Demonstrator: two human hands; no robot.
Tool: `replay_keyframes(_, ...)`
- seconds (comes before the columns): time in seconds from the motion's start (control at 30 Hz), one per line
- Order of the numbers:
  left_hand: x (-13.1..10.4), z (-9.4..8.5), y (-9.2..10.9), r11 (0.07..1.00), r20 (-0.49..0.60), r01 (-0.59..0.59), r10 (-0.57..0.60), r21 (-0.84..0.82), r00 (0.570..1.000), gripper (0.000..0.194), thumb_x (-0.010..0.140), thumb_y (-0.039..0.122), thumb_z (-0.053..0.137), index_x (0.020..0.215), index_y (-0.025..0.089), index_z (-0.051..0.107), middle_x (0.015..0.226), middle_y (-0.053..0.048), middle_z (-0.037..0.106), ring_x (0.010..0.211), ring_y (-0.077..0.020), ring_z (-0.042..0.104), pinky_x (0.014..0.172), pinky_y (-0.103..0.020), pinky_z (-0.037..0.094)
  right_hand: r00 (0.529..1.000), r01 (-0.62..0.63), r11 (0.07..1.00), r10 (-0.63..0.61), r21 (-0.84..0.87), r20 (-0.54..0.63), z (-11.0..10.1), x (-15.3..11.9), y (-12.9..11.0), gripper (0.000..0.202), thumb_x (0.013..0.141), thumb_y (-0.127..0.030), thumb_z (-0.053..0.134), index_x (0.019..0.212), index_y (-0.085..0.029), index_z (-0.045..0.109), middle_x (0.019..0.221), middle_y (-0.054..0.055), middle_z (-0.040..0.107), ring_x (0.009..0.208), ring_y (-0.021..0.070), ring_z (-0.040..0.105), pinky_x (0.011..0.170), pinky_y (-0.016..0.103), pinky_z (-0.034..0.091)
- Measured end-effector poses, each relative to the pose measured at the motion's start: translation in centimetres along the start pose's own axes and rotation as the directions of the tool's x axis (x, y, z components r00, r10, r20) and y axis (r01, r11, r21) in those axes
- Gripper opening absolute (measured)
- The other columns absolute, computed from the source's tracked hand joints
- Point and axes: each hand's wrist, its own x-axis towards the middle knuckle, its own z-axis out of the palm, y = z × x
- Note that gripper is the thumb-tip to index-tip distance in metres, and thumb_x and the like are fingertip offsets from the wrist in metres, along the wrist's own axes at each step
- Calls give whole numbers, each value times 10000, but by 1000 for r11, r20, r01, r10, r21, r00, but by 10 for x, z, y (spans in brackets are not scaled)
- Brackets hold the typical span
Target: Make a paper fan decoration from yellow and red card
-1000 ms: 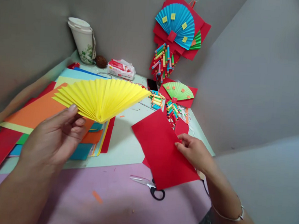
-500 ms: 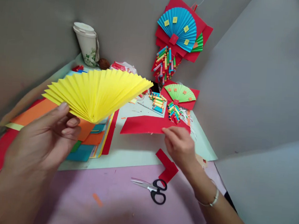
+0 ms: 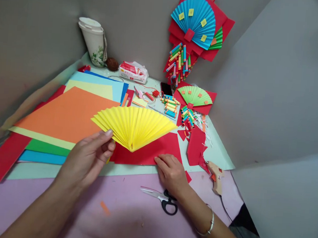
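My left hand (image 3: 91, 156) pinches the left end of a yellow pleated paper fan (image 3: 136, 126) between thumb and fingers. The fan is spread and held above the table, partly over a red card sheet (image 3: 151, 151). That red sheet lies on the light green mat. My right hand (image 3: 173, 170) rests on its near right edge, fingers stretched out over the card; the thumb is hidden. Black-handled scissors (image 3: 160, 197) lie just in front of the right hand, one handle partly covered by it.
Stacked coloured paper (image 3: 64, 112) lies left. A glue gun (image 3: 216, 177) with a cord is at right, near red scraps (image 3: 196, 145). Behind are small paper rolls (image 3: 170, 107), a light green fan decoration (image 3: 194, 96), a tissue pack (image 3: 133, 72) and a cup (image 3: 92, 40). A blue fan decoration (image 3: 194, 20) hangs above.
My left hand has brought the yellow fan rightward and lower. The red sheet, raised in my right hand before, now lies on the mat further left. The glue gun has come into fuller view.
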Motion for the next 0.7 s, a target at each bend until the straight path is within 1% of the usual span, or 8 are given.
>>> replay_keyframes(0.17, 4, 2, -18, 999, 1, 6, -6, 49, 1000, 185, 683, 194, 801, 709, 138, 626, 617, 46, 557, 533, -53, 517, 409, -108, 402, 1000, 6, 1000, -6, 21, 11, -2, -3, -2, 282, 915, -95, 512, 1153, -162, 649, 1051, 125, 696, 968, 253, 617, 813, 397, 534)
replay_keyframes(0.27, 8, 4, -27, 997, 11, 17, -18, 71, 1000, 190, 698, 218, 796, 685, 149, 620, 629, 49, 541, 547, -53, 514, 428, -110, 406, 998, 26, 998, -29, 56, 57, -5, -2, -2, 286, 913, -111, 521, 1169, -156, 640, 1061, 133, 688, 980, 260, 614, 818, 402, 532)
replay_keyframes(0.37, 9, 6, -36, 995, 27, 49, -52, 89, 998, 179, 704, 235, 799, 718, 157, 638, 647, 47, 545, 547, -56, 507, 448, -121, 415, 994, 13, 993, -26, 120, 103, -7, -3, -3, 261, 914, -151, 540, 1152, -163, 644, 1074, 134, 680, 991, 262, 612, 833, 406, 529)
replay_keyframes(0.47, 8, 7, -44, 991, 36, 84, -88, 102, 996, 165, 719, 242, 788, 725, 166, 641, 632, 41, 554, 535, -63, 496, 462, -135, 414, 997, -57, 975, 44, 214, 63, -11, -7, -6, 215, 910, -177, 563, 1103, -177, 658, 1031, 119, 689, 961, 248, 616, 820, 394, 531)
replay_keyframes(0.53, 7, 7, -49, 987, 39, 104, -110, 120, 993, 176, 737, 260, 773, 695, 172, 626, 598, 36, 552, 532, -73, 490, 465, -144, 405, 987, -152, 944, 159, 294, 0, -13, -11, -10, 175, 910, -179, 565, 1056, -197, 660, 957, 89, 700, 898, 222, 627, 784, 364, 531)
replay_keyframes(0.6, 6, 6, -53, 983, 45, 117, -124, 141, 991, 192, 746, 276, 766, 678, 177, 617, 578, 32, 558, 539, -81, 495, 473, -150, 401, 940, -296, 879, 337, 374, -47, -16, -14, -13, 128, 915, -199, 565, 1007, -209, 652, 888, 61, 698, 819, 195, 636, 733, 334, 528)
replay_keyframes(0.63, 6, 6, -55, 981, 49, 120, -129, 151, 990, 195, 747, 283, 765, 678, 178, 616, 572, 30, 564, 540, -84, 497, 479, -152, 400, 899, -377, 826, 435, 419, -49, -16, -15, -14, 109, 917, -222, 567, 993, -212, 645, 876, 52, 696, 794, 187, 640, 715, 324, 526)
replay_keyframes(0.7, 5, 7, -58, 977, 55, 123, -134, 176, 989, 207, 744, 298, 765, 674, 179, 612, 561, 29, 574, 531, -85, 491, 483, -157, 393, 794, -513, 680, 608, 523, -12, -17, -14, -16, 118, 915, -283, 579, 997, -212, 625, 893, 50, 694, 791, 182, 653, 707, 312, 530)
